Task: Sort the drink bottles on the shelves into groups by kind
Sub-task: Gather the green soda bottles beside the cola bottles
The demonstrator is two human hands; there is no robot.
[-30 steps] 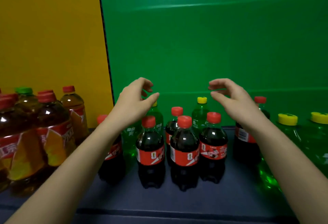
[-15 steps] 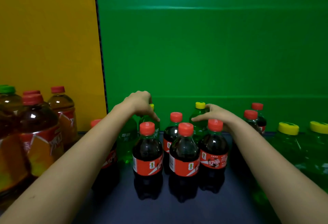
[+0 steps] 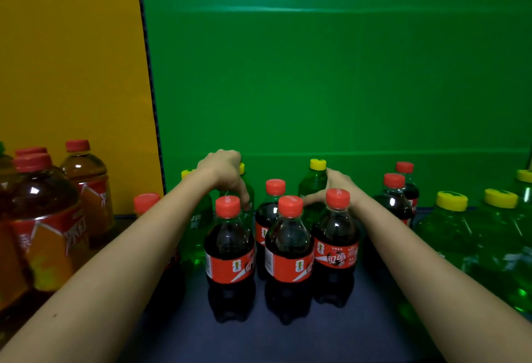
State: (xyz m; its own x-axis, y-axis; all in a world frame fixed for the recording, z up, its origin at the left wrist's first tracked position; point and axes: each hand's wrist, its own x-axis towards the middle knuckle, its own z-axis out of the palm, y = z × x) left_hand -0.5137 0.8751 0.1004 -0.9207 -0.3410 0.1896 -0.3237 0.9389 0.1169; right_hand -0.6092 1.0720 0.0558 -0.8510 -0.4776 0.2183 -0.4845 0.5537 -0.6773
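The left hand (image 3: pixel 227 174) grips one green bottle (image 3: pixel 250 194) in the middle; the right hand (image 3: pixel 335 190) grips the other green bottle (image 3: pixel 312 187). Next, probably lift both over the cola bottles (image 3: pixel 289 241).

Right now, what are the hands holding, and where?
Left hand grips the left green bottle at its neck; right hand grips the right green bottle below its cap.

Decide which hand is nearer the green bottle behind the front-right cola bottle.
Right. The right hand grips that green bottle; the left hand holds another green bottle further left.
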